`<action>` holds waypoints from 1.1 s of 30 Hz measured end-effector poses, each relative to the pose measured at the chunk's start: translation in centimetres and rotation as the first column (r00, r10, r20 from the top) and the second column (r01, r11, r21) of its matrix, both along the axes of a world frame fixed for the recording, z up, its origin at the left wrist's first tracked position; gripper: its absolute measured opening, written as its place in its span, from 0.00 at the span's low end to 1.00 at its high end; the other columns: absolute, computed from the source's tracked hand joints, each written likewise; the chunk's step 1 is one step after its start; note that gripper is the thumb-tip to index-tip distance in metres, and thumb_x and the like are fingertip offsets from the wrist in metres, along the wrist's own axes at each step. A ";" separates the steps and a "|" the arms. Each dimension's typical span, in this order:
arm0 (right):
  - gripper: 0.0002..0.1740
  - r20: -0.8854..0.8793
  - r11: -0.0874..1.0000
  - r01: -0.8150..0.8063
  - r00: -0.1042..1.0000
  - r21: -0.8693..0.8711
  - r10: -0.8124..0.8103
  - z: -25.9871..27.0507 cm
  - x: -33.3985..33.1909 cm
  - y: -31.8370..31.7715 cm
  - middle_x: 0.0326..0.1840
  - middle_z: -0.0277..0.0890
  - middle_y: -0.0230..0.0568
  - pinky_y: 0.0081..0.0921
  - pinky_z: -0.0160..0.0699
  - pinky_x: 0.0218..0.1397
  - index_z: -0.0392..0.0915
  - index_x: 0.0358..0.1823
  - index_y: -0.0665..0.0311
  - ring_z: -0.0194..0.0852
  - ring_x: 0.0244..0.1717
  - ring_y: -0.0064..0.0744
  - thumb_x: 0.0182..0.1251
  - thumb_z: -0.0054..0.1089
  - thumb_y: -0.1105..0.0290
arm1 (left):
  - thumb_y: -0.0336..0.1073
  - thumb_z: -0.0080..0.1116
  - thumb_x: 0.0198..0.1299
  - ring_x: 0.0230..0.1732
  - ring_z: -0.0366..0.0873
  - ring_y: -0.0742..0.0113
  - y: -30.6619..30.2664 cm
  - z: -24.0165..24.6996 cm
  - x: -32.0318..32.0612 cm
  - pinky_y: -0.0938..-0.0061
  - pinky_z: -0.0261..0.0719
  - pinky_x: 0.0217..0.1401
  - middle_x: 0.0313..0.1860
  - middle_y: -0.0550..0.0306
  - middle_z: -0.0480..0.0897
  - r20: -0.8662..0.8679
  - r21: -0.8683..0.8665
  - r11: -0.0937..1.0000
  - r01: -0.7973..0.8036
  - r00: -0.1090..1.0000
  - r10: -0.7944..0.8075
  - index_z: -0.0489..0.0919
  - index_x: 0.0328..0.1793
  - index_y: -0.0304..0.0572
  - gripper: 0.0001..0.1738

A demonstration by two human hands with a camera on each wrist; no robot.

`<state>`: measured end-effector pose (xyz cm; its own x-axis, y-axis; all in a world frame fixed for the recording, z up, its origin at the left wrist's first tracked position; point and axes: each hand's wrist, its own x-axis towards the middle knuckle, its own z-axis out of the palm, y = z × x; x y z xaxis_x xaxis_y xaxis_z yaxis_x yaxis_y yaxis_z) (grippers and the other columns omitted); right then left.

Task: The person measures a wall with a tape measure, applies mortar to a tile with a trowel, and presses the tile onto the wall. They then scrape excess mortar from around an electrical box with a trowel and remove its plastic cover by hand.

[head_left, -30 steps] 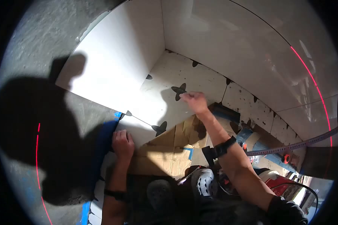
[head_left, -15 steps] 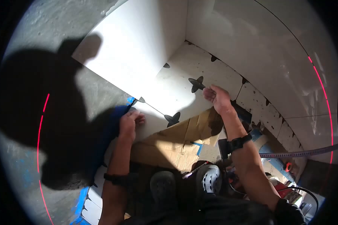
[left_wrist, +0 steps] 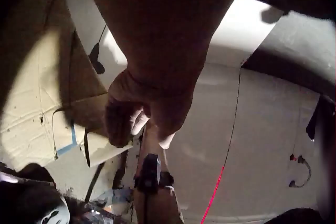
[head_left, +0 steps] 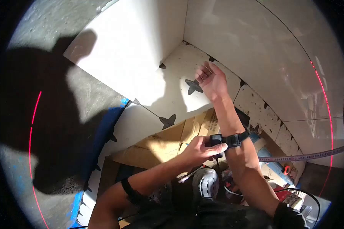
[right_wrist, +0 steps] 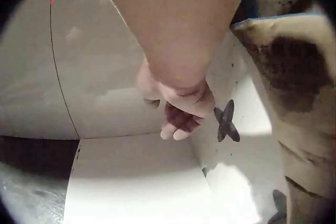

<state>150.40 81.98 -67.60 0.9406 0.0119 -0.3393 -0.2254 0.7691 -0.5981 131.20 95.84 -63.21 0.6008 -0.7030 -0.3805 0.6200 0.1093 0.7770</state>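
Note:
My left hand [head_left: 198, 150] reaches across and grips the small black camera [head_left: 216, 142] strapped to my right forearm, its thumb lying along the near side. Out over the patterned floor tiles [head_left: 172, 95], my right hand [head_left: 213, 81] is raised palm up with loosely bent fingers and nothing in them. A dark four-petal motif [head_left: 193, 87] shows on the tile beside its fingertips. In the right wrist view the right hand [right_wrist: 178, 106] hangs near the wall tile with bare fingers.
Large white wall tiles [head_left: 248, 49] meet in a corner behind the floor. Cardboard [head_left: 156, 147] covers the near floor by my shoe [head_left: 206, 183]. A measuring tape blade [head_left: 302, 156] stretches at the right. Red laser lines [head_left: 325, 95] cross the wall and the concrete [head_left: 11, 152].
My left hand has left the tile's near left edge and moved right to take hold of the camera on my right forearm. The right hand has lifted and turned palm up.

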 end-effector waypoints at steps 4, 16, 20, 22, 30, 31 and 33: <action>0.12 0.052 0.995 0.055 0.997 -0.089 -0.050 1.1 2.4 -0.3 0.34 0.80 0.45 0.35 0.84 0.41 0.76 0.44 0.68 0.81 0.34 0.38 0.78 0.55 0.64 | 0.48 0.65 0.70 0.44 0.76 0.76 -0.2 1.8 0.1 0.75 0.75 0.48 0.44 0.64 0.83 -0.064 -0.023 1.000 -0.020 0.998 0.019 0.83 0.57 0.34 0.22; 0.10 0.207 0.037 0.204 0.969 -0.978 0.137 3.9 4.6 3.4 0.34 0.82 0.48 0.44 0.81 0.36 0.78 0.37 0.65 0.80 0.30 0.49 0.72 0.54 0.65 | 0.44 0.64 0.70 0.44 0.84 0.67 0.2 2.6 -0.6 0.69 0.83 0.48 0.44 0.54 0.87 -0.090 0.043 0.995 -0.090 0.992 0.094 0.82 0.56 0.31 0.21; 0.08 -0.053 0.997 0.068 0.996 -0.040 -0.070 10.2 3.4 2.9 0.30 0.74 0.41 0.35 0.78 0.32 0.71 0.41 0.67 0.72 0.29 0.33 0.77 0.46 0.69 | 0.42 0.64 0.70 0.46 0.85 0.66 1.1 2.9 -0.1 0.68 0.82 0.52 0.45 0.55 0.87 -0.008 -0.032 0.997 -0.066 0.998 0.065 0.82 0.57 0.33 0.19; 0.08 -0.084 0.995 0.098 0.992 -0.024 -0.099 10.5 3.3 2.6 0.31 0.74 0.41 0.35 0.78 0.32 0.71 0.41 0.67 0.72 0.29 0.33 0.77 0.47 0.69 | 0.41 0.63 0.71 0.46 0.85 0.66 1.1 2.7 0.0 0.68 0.82 0.53 0.45 0.55 0.87 0.015 -0.036 0.995 -0.089 0.996 0.090 0.82 0.58 0.33 0.19; 0.08 -0.090 0.990 0.096 0.992 0.100 -0.088 8.0 2.5 1.4 0.32 0.73 0.36 0.31 0.73 0.31 0.72 0.39 0.63 0.67 0.27 0.29 0.77 0.48 0.69 | 0.42 0.63 0.72 0.43 0.80 0.73 0.9 3.4 0.2 0.74 0.79 0.49 0.41 0.61 0.86 0.011 -0.020 0.999 -0.030 0.999 0.031 0.83 0.54 0.33 0.17; 0.08 -0.126 0.989 0.123 0.986 0.080 -0.112 8.5 2.2 1.7 0.31 0.72 0.36 0.31 0.73 0.31 0.73 0.38 0.63 0.67 0.27 0.29 0.77 0.48 0.69 | 0.42 0.63 0.71 0.43 0.80 0.73 1.1 3.5 0.3 0.74 0.79 0.49 0.41 0.61 0.86 0.037 -0.010 1.000 -0.009 0.999 0.010 0.83 0.55 0.33 0.18; 0.08 -0.165 0.986 0.150 0.977 0.069 -0.137 9.2 2.0 2.0 0.30 0.72 0.36 0.31 0.74 0.33 0.74 0.39 0.63 0.67 0.28 0.29 0.77 0.49 0.68 | 0.42 0.64 0.71 0.43 0.80 0.73 1.0 4.6 0.0 0.74 0.79 0.50 0.42 0.60 0.86 -0.037 -0.038 0.999 -0.004 0.999 0.003 0.84 0.54 0.34 0.17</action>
